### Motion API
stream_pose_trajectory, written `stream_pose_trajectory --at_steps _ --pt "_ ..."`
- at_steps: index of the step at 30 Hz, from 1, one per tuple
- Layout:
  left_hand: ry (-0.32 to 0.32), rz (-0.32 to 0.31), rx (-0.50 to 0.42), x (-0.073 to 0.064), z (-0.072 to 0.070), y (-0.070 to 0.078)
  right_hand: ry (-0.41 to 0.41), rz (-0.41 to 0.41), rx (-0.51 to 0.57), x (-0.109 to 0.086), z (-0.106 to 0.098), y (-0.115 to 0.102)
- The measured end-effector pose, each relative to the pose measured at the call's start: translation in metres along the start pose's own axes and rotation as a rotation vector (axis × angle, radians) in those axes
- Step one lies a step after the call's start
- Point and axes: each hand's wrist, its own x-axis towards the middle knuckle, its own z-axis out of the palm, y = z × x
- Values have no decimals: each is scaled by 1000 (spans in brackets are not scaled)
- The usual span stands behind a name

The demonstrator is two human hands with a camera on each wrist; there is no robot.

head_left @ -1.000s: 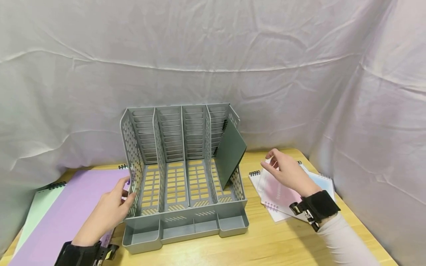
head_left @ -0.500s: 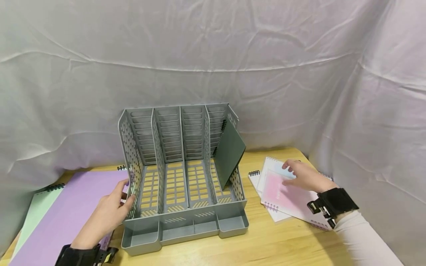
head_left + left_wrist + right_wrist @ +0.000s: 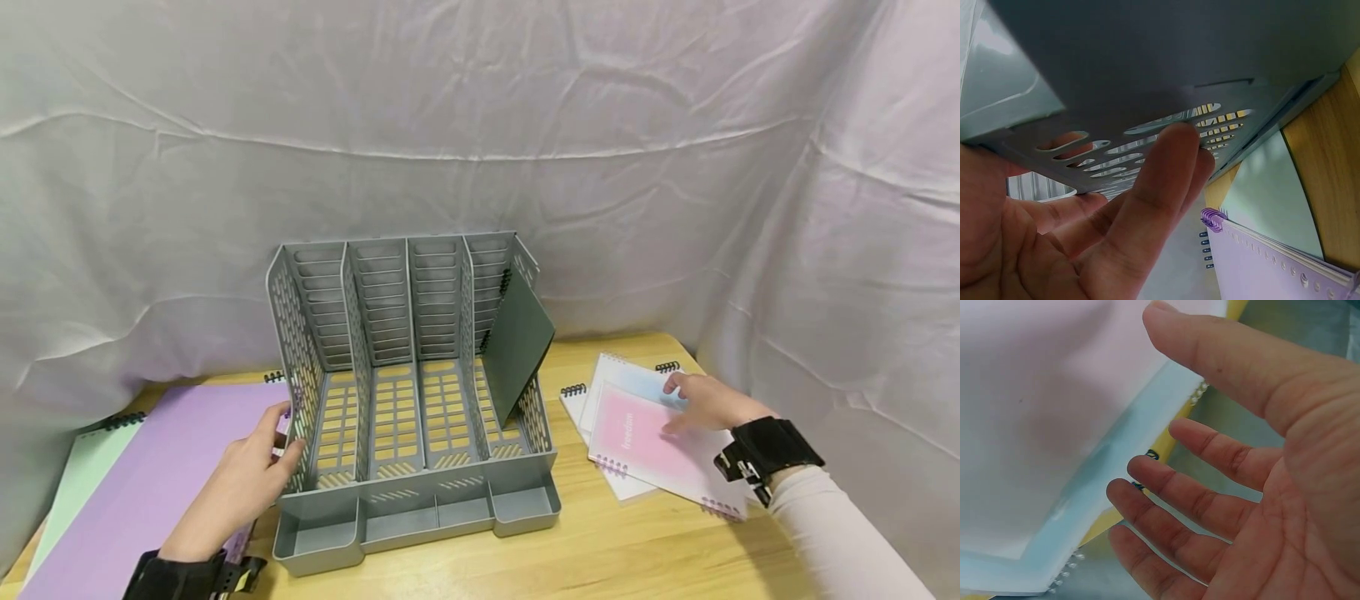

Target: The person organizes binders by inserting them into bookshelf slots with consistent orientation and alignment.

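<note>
My left hand holds the left side wall of a grey desk file organizer. In the left wrist view its fingers lie against the slotted wall, and part of a digit shows through the slots. My right hand hovers with spread, slightly bent fingers over spiral notebooks at the right. Under it lie a pink notebook marked "freedom" and a pale blue one. The right wrist view shows nothing between thumb and fingers. A dark green spiral notebook leans in the organizer's rightmost compartment.
A large purple notebook overlaps a mint green one left of the organizer. A white notebook peeks out beneath the right pile. Grey-white cloth hangs behind the wooden table and along its right side.
My right hand has moved right and slightly down, away from the organizer, uncovering more of the pink and blue notebooks. The left hand stays on the organizer's side.
</note>
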Motion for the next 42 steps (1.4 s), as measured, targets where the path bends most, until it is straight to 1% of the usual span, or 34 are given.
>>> stream_pose_trajectory --at_steps 12,18,28,36,42 --pt "-15 -16 -7 1 -1 2 -92 61 6 1 4 8" --pt "-3 -6 -7 1 0 2 -98 68 7 0 7 12" --pt "9 -3 -12 0 1 1 -90 59 -6 0 8 12" --pt "-4 -5 -18 -1 0 0 -109 90 9 -2 13 12" --pt "-14 -6 -13 -2 -1 1 -117 92 22 -3 17 13"
